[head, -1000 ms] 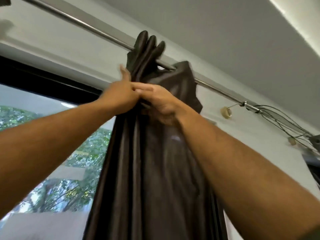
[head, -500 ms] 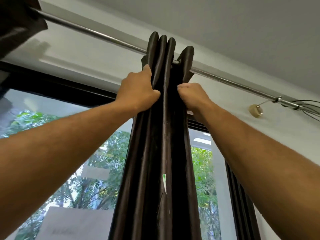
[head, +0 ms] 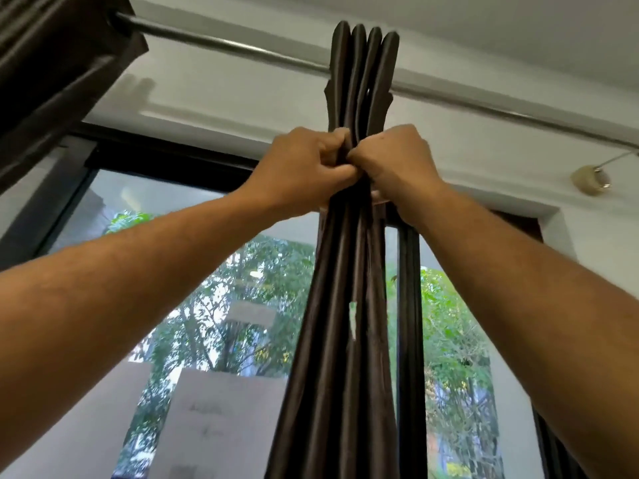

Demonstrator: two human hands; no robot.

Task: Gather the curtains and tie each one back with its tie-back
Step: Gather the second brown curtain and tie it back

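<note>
Up at twelve o'clock, curtain [head: 349,323] hangs bunched off rod [head: 221,46], pleats stacked tight. Left hand [head: 304,171] and right hand [head: 397,164] both clenched round bundle just under rod, knuckles touching. Gathering step under way, looks nearly done. Second curtain [head: 52,70] at ten o'clock, loose. No tie-back in sight; next move calls for finding one while one hand holds the bundle.

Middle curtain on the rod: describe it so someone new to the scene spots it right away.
Follow the metal rod across the top of the window to its middle. The middle curtain hangs there, dark brown, bunched into narrow upright folds. Unlike the other curtain at the upper left, both hands squeeze it just under the rod: left hand, right hand.
</note>
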